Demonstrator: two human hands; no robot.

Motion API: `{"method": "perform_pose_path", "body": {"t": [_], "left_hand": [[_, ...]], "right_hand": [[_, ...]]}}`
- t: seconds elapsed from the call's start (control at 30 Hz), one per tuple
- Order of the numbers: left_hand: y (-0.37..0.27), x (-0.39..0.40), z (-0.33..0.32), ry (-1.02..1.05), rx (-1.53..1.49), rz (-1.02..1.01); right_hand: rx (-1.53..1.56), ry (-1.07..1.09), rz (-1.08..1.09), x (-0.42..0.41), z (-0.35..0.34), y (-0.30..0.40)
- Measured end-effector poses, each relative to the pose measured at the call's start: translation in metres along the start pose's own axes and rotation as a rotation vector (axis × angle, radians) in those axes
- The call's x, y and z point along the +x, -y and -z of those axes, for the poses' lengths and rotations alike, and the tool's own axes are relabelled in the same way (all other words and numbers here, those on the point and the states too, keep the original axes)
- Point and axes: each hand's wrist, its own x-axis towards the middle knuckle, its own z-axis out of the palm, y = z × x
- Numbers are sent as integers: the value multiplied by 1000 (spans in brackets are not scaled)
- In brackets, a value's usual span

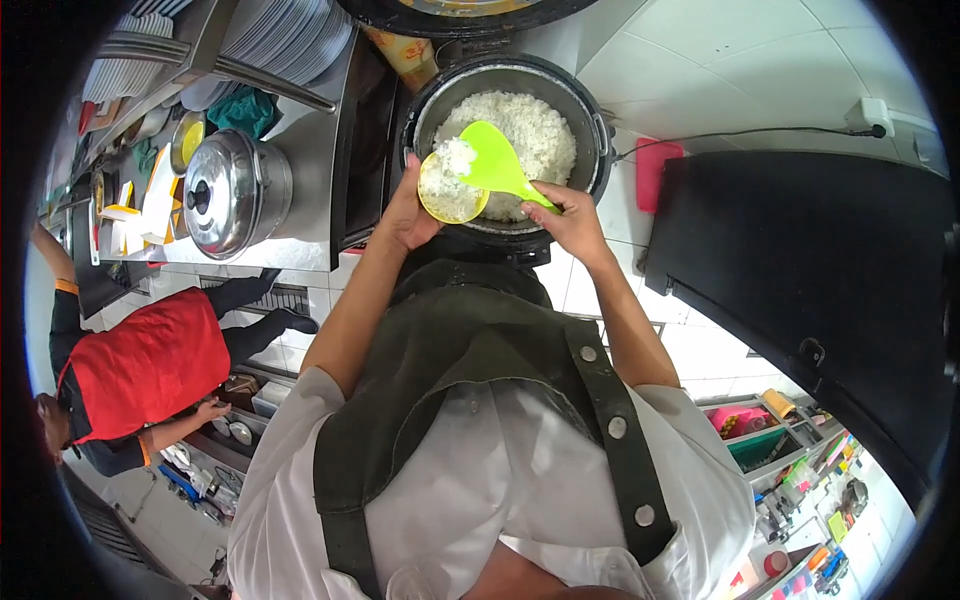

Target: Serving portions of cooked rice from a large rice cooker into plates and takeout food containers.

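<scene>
A large round rice cooker pot (589,150) stands in front of me, holding a mound of cooked white rice (536,124). My left hand (411,210) holds a small yellow-rimmed bowl (454,217) over the pot's near left edge, with white rice in it. My right hand (570,217) grips the handle of a lime-green rice paddle (491,159). The paddle's blade lies over the bowl's right side, and a clump of rice shows at its left edge, above the bowl. The underside of the blade is hidden.
A steel counter (304,172) at left bears a lidded metal pot (221,195) and stacked plates (289,37). The cooker's raised lid (465,19) is beyond the pot. A black cabinet (795,277) stands right. A person in a red apron (154,364) is at lower left.
</scene>
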Motion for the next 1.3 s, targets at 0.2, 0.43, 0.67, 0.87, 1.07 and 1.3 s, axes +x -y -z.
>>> {"method": "perform_pose_path", "body": {"t": [0.2, 0.43, 0.67, 0.87, 1.07, 1.3], "left_hand": [[-6, 2, 9, -42, -161, -12], [-16, 2, 32, -112, -274, -32], [-3, 9, 28, 0, -234, 68], [0, 5, 14, -47, -234, 112], [-6, -2, 11, -85, -196, 60], [-9, -14, 29, -89, -209, 5]], "right_hand": [[11, -83, -15, -22, 12, -14], [-147, -251, -75, -63, 30, -48], [-222, -324, -111, -92, 29, -71], [-280, -352, -134, -101, 20, -90], [-183, -438, -128, -118, 14, -102], [-447, -385, -121, -109, 20, -65]]}}
